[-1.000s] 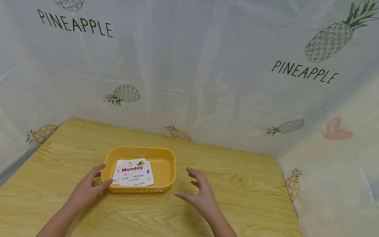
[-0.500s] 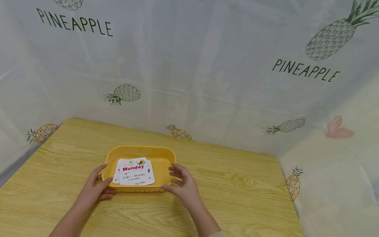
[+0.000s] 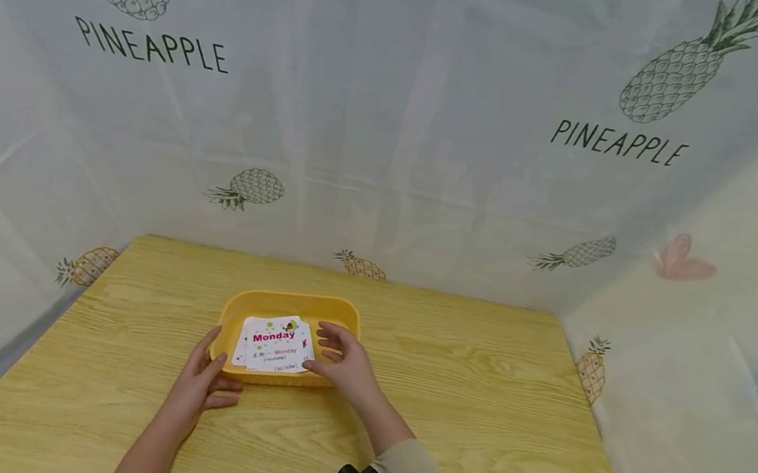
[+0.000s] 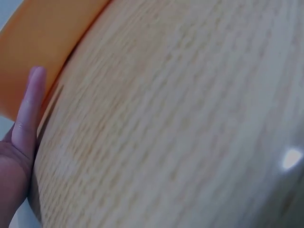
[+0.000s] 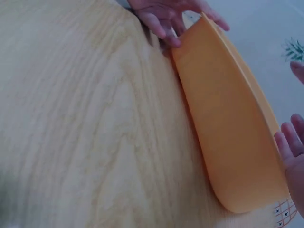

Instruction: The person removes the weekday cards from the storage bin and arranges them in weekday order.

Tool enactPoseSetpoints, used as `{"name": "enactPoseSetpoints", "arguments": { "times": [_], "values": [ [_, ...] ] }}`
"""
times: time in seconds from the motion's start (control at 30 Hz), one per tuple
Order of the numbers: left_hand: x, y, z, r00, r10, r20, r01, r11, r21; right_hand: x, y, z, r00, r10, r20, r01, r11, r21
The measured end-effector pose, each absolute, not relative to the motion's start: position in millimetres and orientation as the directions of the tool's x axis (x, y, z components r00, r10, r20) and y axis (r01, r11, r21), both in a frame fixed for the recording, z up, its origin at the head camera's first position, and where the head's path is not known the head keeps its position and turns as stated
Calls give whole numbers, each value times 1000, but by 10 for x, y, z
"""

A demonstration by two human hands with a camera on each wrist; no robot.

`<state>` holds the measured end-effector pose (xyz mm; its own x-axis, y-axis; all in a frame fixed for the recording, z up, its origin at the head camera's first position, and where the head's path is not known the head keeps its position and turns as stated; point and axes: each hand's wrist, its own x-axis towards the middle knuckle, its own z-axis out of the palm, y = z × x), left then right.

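Left hand (image 3: pixel 199 381) holds yellow tray (image 3: pixel 329 311); right hand (image 3: pixel 348 366), fingers bent, beside cards (image 3: pixel 276 347)

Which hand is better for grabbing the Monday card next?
Probably the right hand: it hangs over the yellow tray, close to the Monday card. The left hand grips the tray's near-left corner.

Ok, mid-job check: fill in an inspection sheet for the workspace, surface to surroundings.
Surface: wood-grain table, with a bright reflection on its near side.
Job's things: yellow tray on the table, holding white cards; the top one reads "Monday".
Clutter: nothing seen.
Hands: left hand touches the tray's near left corner; right hand is over the tray's right side, by the cards, contact with them unclear.
Cables: nothing seen.
Surroundings: pineapple-print cloth behind and at both sides.
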<state>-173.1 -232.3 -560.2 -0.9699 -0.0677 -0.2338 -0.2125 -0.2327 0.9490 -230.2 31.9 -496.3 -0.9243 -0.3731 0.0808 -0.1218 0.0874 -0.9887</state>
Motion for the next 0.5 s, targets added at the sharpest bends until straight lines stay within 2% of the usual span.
{"name": "enactPoseSetpoints", "arguments": {
  "times": [0.33, 0.5],
  "values": [
    [-1743, -2281, -5618, -966, -112, -234, -212, -185, 960, -2563, 156, -5017, -924, -381, -40, -62, 252, -966],
    [-1753, -2279, -5620, -967, -113, -230, -210, -168, 963, -2675, 81, -5047, -909, -411, -65, -50, 263, -964]
  ]
}}
